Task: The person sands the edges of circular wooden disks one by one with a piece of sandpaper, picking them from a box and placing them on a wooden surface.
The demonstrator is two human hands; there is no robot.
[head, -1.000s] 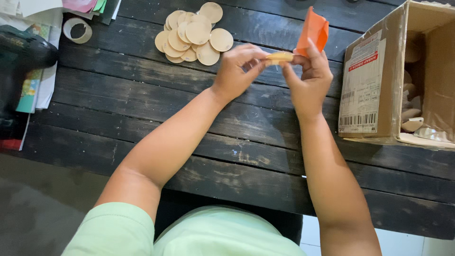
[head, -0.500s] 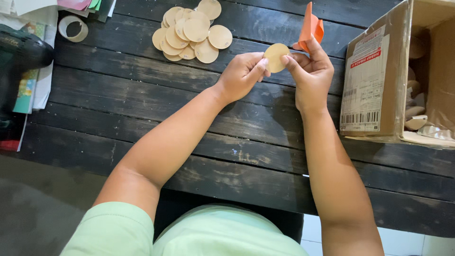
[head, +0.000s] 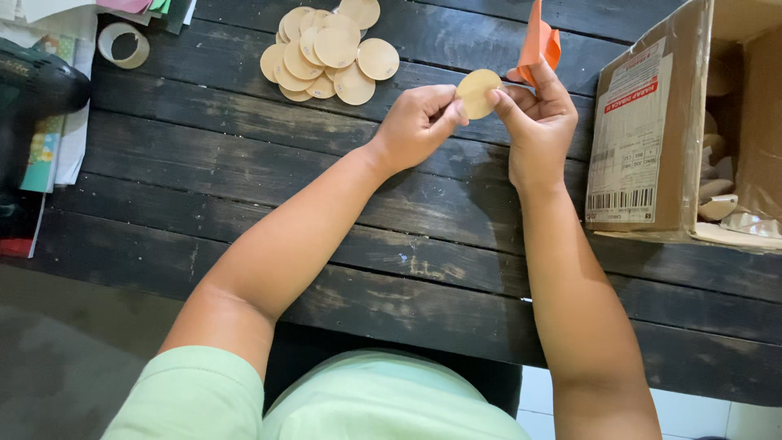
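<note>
A thin round wooden disc [head: 477,92] is pinched between both hands above the dark plank table [head: 244,171]. My left hand [head: 417,124] grips its left edge with thumb and fingers. My right hand [head: 538,122] holds its right edge and also clasps a folded orange sheet [head: 538,45] that sticks up behind the fingers. The disc's flat face is turned toward me. A pile of several similar wooden discs [head: 326,49] lies on the table, up and to the left of my hands.
An open cardboard box [head: 652,138] with pale wooden pieces inside stands at the right. A tape roll [head: 122,45], coloured papers [head: 49,155] and a dark tool [head: 32,90] lie at the left. The table's near edge runs just above my lap.
The disc was edge-on a second ago; it has been turned flat-face toward me. Both hands have stayed together at about the same spot, with the orange sheet still in the right hand.
</note>
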